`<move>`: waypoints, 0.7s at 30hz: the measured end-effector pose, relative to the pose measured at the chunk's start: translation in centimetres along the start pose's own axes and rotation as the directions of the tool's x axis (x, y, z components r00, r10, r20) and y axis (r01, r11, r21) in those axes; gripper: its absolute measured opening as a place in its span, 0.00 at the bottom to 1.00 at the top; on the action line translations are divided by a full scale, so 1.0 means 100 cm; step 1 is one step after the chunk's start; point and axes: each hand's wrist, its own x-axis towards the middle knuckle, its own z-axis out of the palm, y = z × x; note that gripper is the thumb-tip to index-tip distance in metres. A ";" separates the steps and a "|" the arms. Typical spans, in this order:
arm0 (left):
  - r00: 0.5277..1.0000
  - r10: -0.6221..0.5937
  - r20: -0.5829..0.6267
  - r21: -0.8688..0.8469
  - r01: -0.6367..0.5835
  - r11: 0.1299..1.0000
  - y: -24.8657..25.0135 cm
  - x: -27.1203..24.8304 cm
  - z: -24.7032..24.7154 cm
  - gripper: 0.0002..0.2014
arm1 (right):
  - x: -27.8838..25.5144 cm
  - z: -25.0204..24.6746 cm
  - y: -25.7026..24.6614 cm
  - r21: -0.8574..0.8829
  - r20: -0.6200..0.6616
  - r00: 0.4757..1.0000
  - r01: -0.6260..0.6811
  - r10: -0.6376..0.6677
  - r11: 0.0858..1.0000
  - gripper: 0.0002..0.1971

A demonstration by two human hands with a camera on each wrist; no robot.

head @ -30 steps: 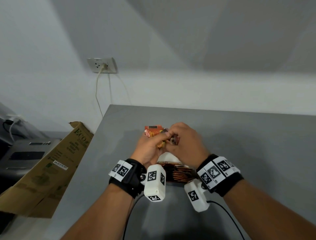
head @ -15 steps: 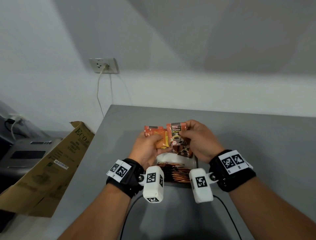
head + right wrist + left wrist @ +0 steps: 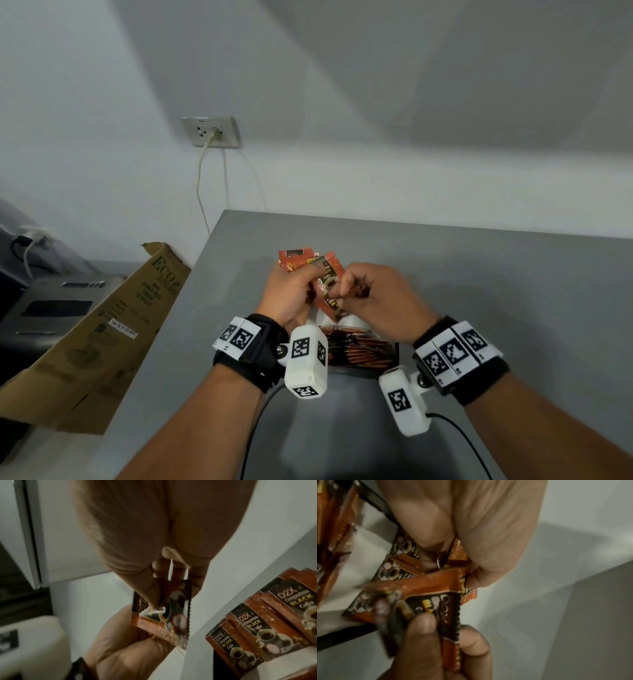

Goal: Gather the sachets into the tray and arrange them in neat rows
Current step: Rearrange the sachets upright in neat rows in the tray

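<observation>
Over the grey table (image 3: pixel 479 274) my left hand (image 3: pixel 308 284) grips a small fan of orange-and-black coffee sachets (image 3: pixel 296 260). My right hand (image 3: pixel 342 291) pinches one tilted sachet (image 3: pixel 329 286) against that bundle. In the left wrist view the right hand's fingers (image 3: pixel 423 628) pinch this sachet (image 3: pixel 433 599) below my left hand (image 3: pixel 453 555). The right wrist view shows it (image 3: pixel 154 609) pinched by my right hand (image 3: pixel 163 585), above the left hand (image 3: pixel 123 642). Just below the hands the tray (image 3: pixel 395 354) holds overlapping sachets (image 3: pixel 257 622) in a row.
A folded cardboard box (image 3: pixel 102 325) leans off the table's left edge, beside a grey machine (image 3: pixel 51 305). A wall socket (image 3: pixel 210 132) with a hanging cord is on the back wall. Black cables (image 3: pixel 462 438) trail from the wrist cameras across the near table.
Half a second ago my right hand held a sachet upright beside the left hand's bundle. That hand has since dropped and turned, and the sachet now lies tilted against the bundle.
</observation>
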 end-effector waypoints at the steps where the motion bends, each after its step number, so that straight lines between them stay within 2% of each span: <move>1: 0.999 0.029 -0.017 0.018 -0.029 0.999 0.001 0.001 0.000 0.10 | -0.001 -0.003 0.000 0.034 0.007 1.000 -0.026 0.026 0.999 0.16; 4: 0.997 0.075 0.036 0.055 -0.077 0.996 0.004 -0.001 0.002 0.22 | 0.005 -0.013 0.000 0.150 -0.132 0.986 -0.081 0.101 0.985 0.12; 5: 0.996 0.065 0.063 0.061 -0.069 0.996 0.005 -0.002 0.003 0.22 | 0.007 -0.014 0.001 0.189 -0.131 0.980 -0.122 0.148 0.974 0.10; 7: 0.995 0.057 0.079 0.039 -0.060 0.997 0.003 -0.003 0.004 0.17 | 0.010 -0.008 0.001 0.320 -0.046 0.967 -0.222 0.249 0.921 0.06; 9: 0.997 0.019 0.069 -0.034 -0.017 0.999 0.002 -0.004 0.005 0.13 | 0.012 0.002 0.005 0.454 -0.034 0.950 -0.263 0.311 0.851 0.05; 12: 0.996 -0.069 0.057 -0.137 0.076 0.988 0.003 -0.007 0.005 0.13 | 0.014 0.004 0.006 0.629 -0.076 0.919 -0.257 0.387 0.734 0.08; 15: 0.997 -0.051 0.058 -0.048 0.054 0.997 -0.001 -0.007 0.002 0.13 | 0.015 -0.002 0.006 0.734 -0.028 0.924 -0.240 0.380 0.636 0.10; 18: 0.994 -0.011 0.107 0.035 0.008 0.999 -0.004 -0.010 0.003 0.16 | 0.013 -0.004 0.003 0.720 0.025 0.939 -0.255 0.344 0.645 0.10; 20: 0.992 -0.008 0.124 0.065 0.000 0.998 -0.008 -0.009 0.002 0.15 | 0.014 -0.002 0.002 0.670 0.026 0.943 -0.264 0.333 0.694 0.10; 21: 0.993 -0.008 0.118 0.063 0.001 0.998 -0.009 -0.009 0.002 0.15 | 0.014 -0.002 0.001 0.621 -0.019 0.947 -0.240 0.321 0.746 0.10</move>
